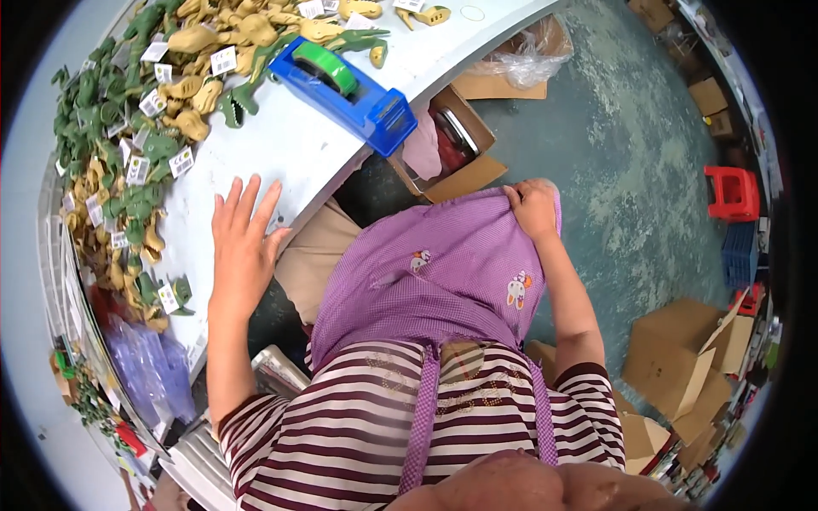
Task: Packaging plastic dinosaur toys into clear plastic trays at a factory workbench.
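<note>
My left hand (243, 243) is over the edge of the white table (294, 157), fingers stretched out and nothing held. Whether it touches the surface I cannot tell. On the right, the hem of the purple checked apron (426, 272) is gripped in my right hand (535, 209), which pulls the cloth out to the side. Beyond my left hand lies a large heap of green and tan toy dinosaurs (183, 89), many with white tags. A blue tape dispenser (375, 111) with a roll of green tape (324, 68) sits at the table's edge.
Beside the table stands an open cardboard box (469, 175) with pink cloth and a dark red object inside. Clear plastic wrap (532, 55) fills another box. A red stool (733, 194) and a large carton (673, 345) are on the right. Purplish plastic bags (149, 366) lie at the left.
</note>
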`<state>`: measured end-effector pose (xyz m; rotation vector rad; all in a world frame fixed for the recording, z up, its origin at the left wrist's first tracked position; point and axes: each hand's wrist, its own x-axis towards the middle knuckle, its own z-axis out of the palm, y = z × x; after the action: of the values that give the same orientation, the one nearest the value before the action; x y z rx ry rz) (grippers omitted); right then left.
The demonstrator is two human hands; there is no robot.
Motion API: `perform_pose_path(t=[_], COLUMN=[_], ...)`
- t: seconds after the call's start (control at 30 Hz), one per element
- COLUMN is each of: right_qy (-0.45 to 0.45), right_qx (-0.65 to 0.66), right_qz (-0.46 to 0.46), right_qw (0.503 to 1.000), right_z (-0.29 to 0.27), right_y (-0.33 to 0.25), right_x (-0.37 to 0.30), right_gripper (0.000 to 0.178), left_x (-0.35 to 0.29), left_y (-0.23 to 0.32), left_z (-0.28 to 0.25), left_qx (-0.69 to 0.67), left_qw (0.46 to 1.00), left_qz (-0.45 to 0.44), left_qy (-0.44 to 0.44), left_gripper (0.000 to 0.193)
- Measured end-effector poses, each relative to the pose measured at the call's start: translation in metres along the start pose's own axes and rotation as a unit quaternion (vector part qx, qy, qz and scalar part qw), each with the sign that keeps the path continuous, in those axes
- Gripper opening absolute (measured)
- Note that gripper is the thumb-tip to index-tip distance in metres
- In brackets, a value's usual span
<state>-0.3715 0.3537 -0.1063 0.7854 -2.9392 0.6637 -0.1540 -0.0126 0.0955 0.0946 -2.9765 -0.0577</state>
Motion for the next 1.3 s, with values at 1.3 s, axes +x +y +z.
perform_pose_path(t=[1.3], right_qy=[0.137], right_qx=[0.322], right_qz=[-0.076], right_qw=[0.934], right_z=[-0.007], right_y=[-0.193], right_x=[0.061], right_gripper=[0.083], left_x=[-0.067], left_y=[-0.034], left_z=[0.072], left_qx=[-0.016], left_qw=[0.995], left_qz=[-0.103], left_qy=[0.009], left_gripper=[0.062])
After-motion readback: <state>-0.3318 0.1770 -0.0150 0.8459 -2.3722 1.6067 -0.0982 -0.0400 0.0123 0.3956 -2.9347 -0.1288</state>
